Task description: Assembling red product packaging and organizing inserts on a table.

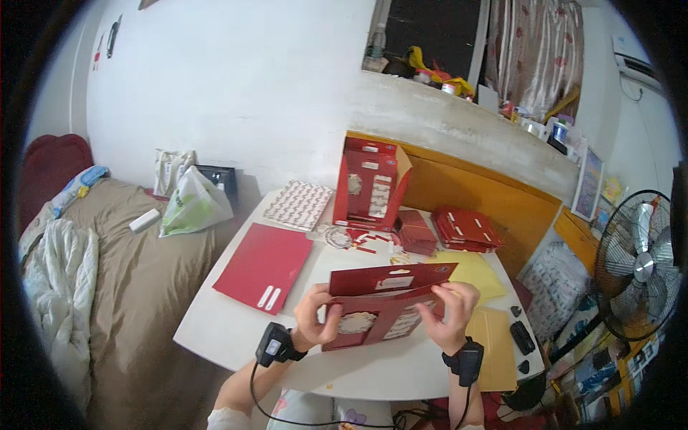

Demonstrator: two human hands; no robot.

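Upright over the front of the table stands a dark red card packet (pixel 383 307), held between both hands. Its top flap has a hang hole, and white patterned panels show on its front. My left hand (pixel 315 315) pinches the left edge, the thumb on the near face. At the upper right edge, my right hand (pixel 453 312) has its fingertips closed on the packet's rim, with its thumb bent by the front. Flat on the table to the left lies a large red card sheet (pixel 261 261) with two white slots near its corner.
The white table (pixel 204 315) also carries patterned sheets (pixel 299 204), an upright open red box (pixel 369 186), small red cards (pixel 416 233), stacked red packets (pixel 467 228), scattered pieces (pixel 362 242) and yellow envelopes (pixel 494 344). A fan (pixel 641 265) stands right, a bed (pixel 136 308) left.
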